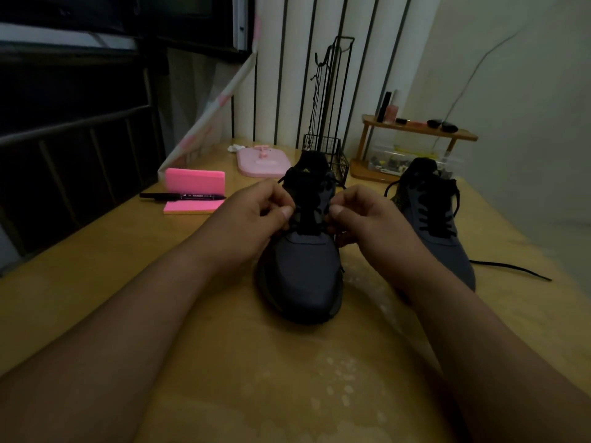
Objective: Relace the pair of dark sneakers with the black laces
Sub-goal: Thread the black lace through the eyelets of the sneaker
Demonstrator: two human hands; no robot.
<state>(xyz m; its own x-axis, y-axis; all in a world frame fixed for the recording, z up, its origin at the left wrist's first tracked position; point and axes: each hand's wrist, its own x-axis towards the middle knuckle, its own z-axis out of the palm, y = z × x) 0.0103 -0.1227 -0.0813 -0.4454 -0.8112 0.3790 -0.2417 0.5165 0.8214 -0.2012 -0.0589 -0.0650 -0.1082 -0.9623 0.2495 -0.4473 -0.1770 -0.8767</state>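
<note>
A dark grey sneaker (pixel 302 276) stands in the middle of the wooden table (pixel 224 362), toe toward me. My left hand (pixel 256 215) pinches its black lace (pixel 308 219) at the left side of the eyelets. On the right side my right hand (pixel 367 219) pinches the same lace. A second dark sneaker (pixel 438 225) sits to the right with black laces through its eyelets; one loose lace end (pixel 515 268) trails across the table.
Pink sticky-note pads (pixel 193 193) and a black marker (pixel 182 196) lie at the left. A pink stand (pixel 262 161), a black wire rack (pixel 329 155) and a small wooden shelf (pixel 415 132) with small items stand at the back. A wall runs along the right.
</note>
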